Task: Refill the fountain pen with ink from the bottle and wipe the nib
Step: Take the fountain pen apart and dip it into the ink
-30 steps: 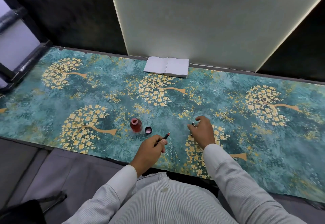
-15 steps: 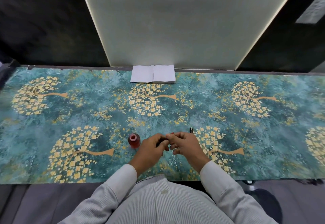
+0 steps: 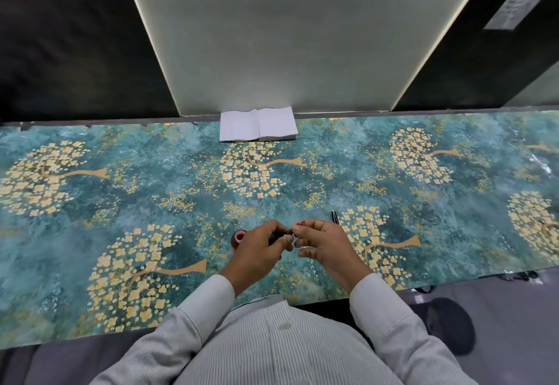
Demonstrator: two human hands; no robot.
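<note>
- Head view: left hand (image 3: 257,251) and right hand (image 3: 325,247) pinched together on pen (image 3: 298,231), likely unscrewing it.
- Ink bottle (image 3: 238,238) open, just left of left hand.
- Next: dip nib.

Ink bottle (image 3: 239,238) left of both hands; notebook (image 3: 258,124) behind.

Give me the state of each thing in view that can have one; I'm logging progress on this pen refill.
Small red glass ink bottle: upright, mouth open, no cap on.
Slim red fountain pen: pinched between both hands, mostly hidden.
Left hand: closed on the pen.
Right hand: closed on the pen.
Black pen cap: lying on the table, off the pen.
White paper notebook: open, flat.
</note>
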